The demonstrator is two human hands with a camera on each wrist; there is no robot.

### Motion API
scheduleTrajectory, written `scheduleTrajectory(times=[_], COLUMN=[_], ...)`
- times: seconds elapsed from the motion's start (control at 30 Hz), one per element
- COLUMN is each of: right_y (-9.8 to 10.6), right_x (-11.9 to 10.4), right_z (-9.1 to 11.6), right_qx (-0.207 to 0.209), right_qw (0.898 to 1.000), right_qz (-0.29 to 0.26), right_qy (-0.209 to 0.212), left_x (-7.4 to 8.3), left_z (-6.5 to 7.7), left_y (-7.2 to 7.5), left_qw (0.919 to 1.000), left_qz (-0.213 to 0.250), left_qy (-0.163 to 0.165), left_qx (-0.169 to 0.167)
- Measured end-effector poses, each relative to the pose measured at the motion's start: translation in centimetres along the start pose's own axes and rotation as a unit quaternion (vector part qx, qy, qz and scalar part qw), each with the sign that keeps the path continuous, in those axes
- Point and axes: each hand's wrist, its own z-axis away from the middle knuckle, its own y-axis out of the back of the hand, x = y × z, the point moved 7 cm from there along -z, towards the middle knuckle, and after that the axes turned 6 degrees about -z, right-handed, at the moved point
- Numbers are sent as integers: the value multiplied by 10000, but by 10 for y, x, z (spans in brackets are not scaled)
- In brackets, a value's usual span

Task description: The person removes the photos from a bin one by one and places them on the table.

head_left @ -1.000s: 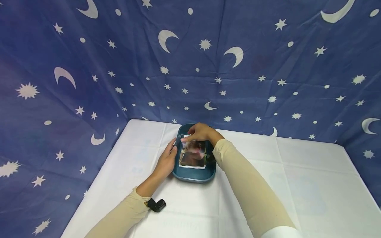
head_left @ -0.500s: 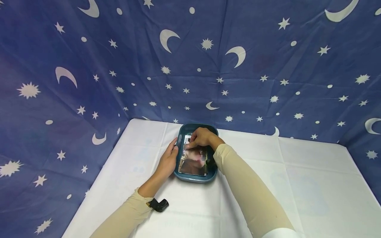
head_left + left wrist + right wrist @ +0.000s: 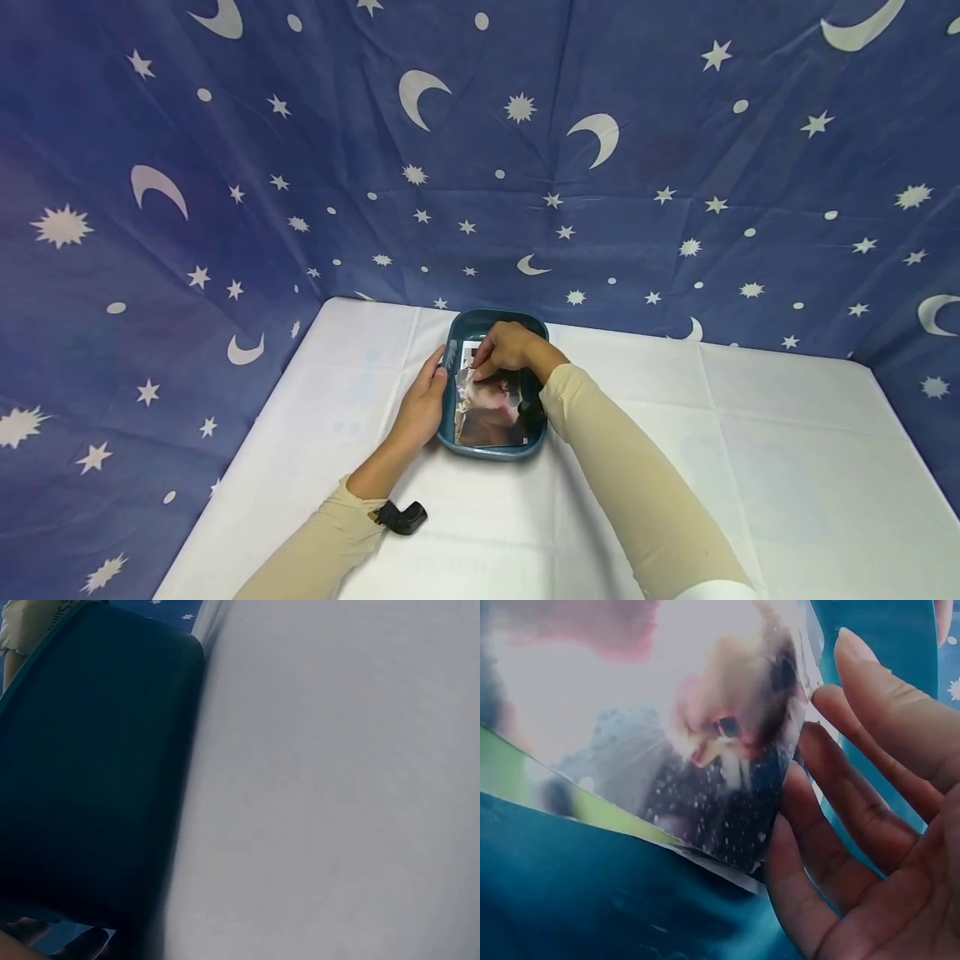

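Observation:
A blue-green plastic tray (image 3: 487, 454) holds glossy photo prints. The top print (image 3: 491, 417) shows an animal's face, clearer in the right wrist view, where a green-edged print (image 3: 622, 823) peeks out beneath it. My right hand (image 3: 508, 348) reaches into the tray from the right. Its curved fingers (image 3: 799, 844) touch the print's edge, while the thumb stands apart from them. At the top of the stack, a white-edged sheet (image 3: 471, 350) shows. My left hand (image 3: 422, 404) rests along the tray's left wall with fairly straight fingers; only dark fingertips (image 3: 82, 943) show in the left wrist view.
The tray stands on a white-covered table (image 3: 750, 467), close to its back edge. Behind and to the left hangs a blue cloth (image 3: 480, 142) with white moons and stars. A black wrist camera (image 3: 403, 518) sits on my left wrist.
The top print has slid toward me inside the tray, uncovering a white-edged sheet at the far end. My right hand has moved slightly nearer with it. The left hand stays at the tray's side.

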Motion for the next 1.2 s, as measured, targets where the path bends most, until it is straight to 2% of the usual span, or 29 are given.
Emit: scheduleTrajectory(times=[0.37, 0.6, 0.73, 0.93, 1.03, 1.13, 1.2], right_y=[-3, 1, 6, 7, 11, 13, 13], right_x=[0, -10, -16, -23, -24, -25, -24], right_z=[5, 15, 21, 34, 40, 45, 48], right_qx=[-144, -360, -302, -736, -785, -745, -752], right_qw=[9998, 9987, 9993, 9961, 9941, 9951, 9960], right_qz=[125, -121, 41, 410, 657, 496, 201], right_qy=[74, 336, 217, 246, 365, 424, 430], left_x=[0, 4, 4, 1, 1, 1, 0], left_z=[1, 2, 0, 0, 0, -1, -1], left_y=[-1, -4, -2, -2, -3, -3, -3], left_qw=[10000, 9999, 9999, 9995, 9994, 9994, 9994], left_qz=[57, 86, 91, 219, 245, 247, 239], left_qy=[-17, -22, 21, 162, 172, 189, 204], left_qx=[-32, -82, -97, -156, -171, -145, -127])
